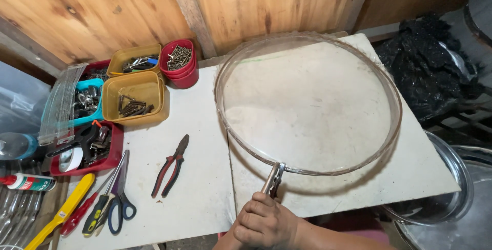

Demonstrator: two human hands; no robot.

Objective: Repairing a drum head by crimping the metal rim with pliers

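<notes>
My right hand (264, 225) is at the bottom centre, fist closed around the handles of metal pliers (275, 177). The pliers' jaws grip the near rim of a large clear round hoop (394, 111). The hoop lies flat over a pale board (425, 163) on the white table (200, 199). My forearm comes in from the lower right. My left hand is out of view.
Left of the hoop lie red-handled pliers (171, 165), blue-handled scissors (120, 199), screwdrivers (89, 209) and a yellow knife (61, 211). Yellow tubs (134, 99), a red bowl of screws (179, 60) and a red tray (87, 152) stand behind. A metal basin (446, 199) and a black bag (425, 60) sit to the right.
</notes>
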